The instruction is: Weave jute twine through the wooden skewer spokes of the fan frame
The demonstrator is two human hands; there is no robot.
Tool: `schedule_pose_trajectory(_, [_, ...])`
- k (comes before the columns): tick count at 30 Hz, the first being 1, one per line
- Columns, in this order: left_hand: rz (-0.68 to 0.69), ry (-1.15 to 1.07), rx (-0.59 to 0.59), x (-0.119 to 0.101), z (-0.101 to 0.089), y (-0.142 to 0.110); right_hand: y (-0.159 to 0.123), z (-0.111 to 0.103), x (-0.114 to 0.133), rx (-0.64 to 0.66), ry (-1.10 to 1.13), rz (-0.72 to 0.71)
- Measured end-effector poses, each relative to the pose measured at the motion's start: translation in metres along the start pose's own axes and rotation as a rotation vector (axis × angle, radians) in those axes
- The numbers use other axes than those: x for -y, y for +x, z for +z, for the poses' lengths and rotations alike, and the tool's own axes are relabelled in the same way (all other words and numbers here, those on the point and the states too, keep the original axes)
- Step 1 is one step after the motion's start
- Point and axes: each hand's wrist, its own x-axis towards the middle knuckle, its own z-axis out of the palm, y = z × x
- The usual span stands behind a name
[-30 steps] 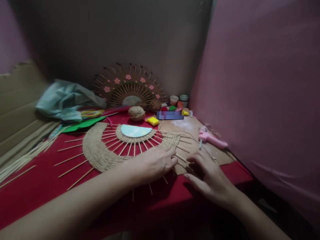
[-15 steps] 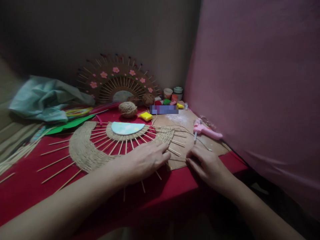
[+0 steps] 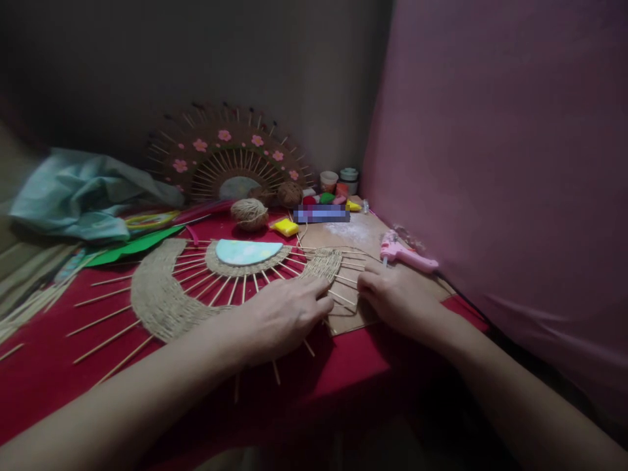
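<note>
A half-round fan of woven twine [image 3: 154, 294] lies on the table, its thin sticks spreading outward from a small woven centre. On that centre rests a pale blue half-disc [image 3: 245, 253]. My left hand [image 3: 289, 314] is closed on the woven band toward its right end, fingertips among the sticks and covering part of the weave. To the right, my right hand [image 3: 397, 294] pinches a strand of twine [image 3: 348, 314] close to the stick ends; the fingertips partly hide it. A pink glue gun [image 3: 409, 255] lies just beyond my right hand.
Cardboard [image 3: 353, 322] lies under the fan's right end on a red cloth [image 3: 338, 379]. Behind are a twine ball [image 3: 249, 214], a yellow packet [image 3: 284, 227], small pots [image 3: 328, 180] and a flowered fan [image 3: 238, 137] against the wall. A pink curtain [image 3: 500, 163] hangs at right.
My right hand has moved up and slightly left, closer to the stick ends, bringing the twine with it. My left hand stays on the woven band.
</note>
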Motion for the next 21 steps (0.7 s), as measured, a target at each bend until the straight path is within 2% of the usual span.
schedule_pose_trajectory(5, [0.005, -0.022, 0.01, -0.001, -0.001, -0.001, -0.014, -0.003, -0.006, 0.021, 0.014, 0.016])
schedule_pose_trajectory(9, [-0.004, -0.032, 0.017, -0.001, -0.001, 0.0, -0.014, -0.013, -0.006, 0.116, 0.033, -0.037])
schedule_pose_trajectory(12, [0.009, -0.038, 0.01, 0.0, 0.0, 0.0, -0.013, -0.016, -0.005, 0.131, 0.016, -0.043])
schedule_pose_trajectory(14, [0.016, -0.037, 0.007, 0.0, 0.0, 0.0, -0.011, -0.013, -0.006, 0.08, -0.012, -0.007])
schedule_pose_trajectory(19, [-0.01, -0.045, 0.015, -0.002, -0.003, 0.001, 0.007, 0.001, -0.009, -0.185, -0.087, 0.025])
schedule_pose_trajectory(21, [-0.03, -0.056, 0.03, -0.003, -0.006, 0.0, 0.021, 0.006, -0.009, -0.224, -0.087, 0.012])
